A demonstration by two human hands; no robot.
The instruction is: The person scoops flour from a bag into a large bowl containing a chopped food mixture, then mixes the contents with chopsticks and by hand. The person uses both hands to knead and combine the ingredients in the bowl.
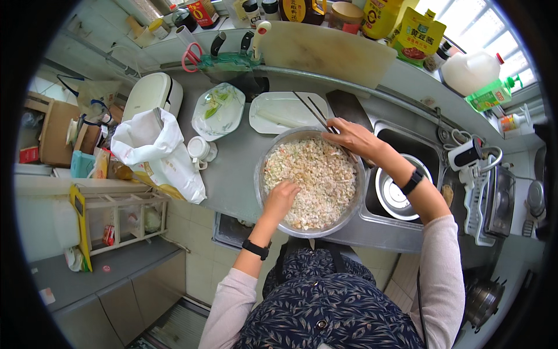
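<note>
A wide metal bowl point(258, 181) in front of me holds a finely chopped, pale mixture point(320, 187) with green and orange bits and white powder on it. My left hand point(282, 198) is at the left part of the mixture, fingers bent and close together; their tips are partly hidden, so I cannot tell if they pinch anything. At the bowl's upper right rim, my right hand point(348, 136) grips dark chopsticks point(310, 109). Their far ends point up and left over a white rectangular plate point(279, 101) bearing a pale green-white vegetable piece point(275, 118).
To the left stand an octagonal plate point(201, 120) with green scraps, an open white bag point(152, 168) and a white lidded jar point(199, 149). A sink point(379, 203) with a steel basin point(383, 185) lies right. Behind are a knife holder point(226, 65) and cutting board point(322, 50).
</note>
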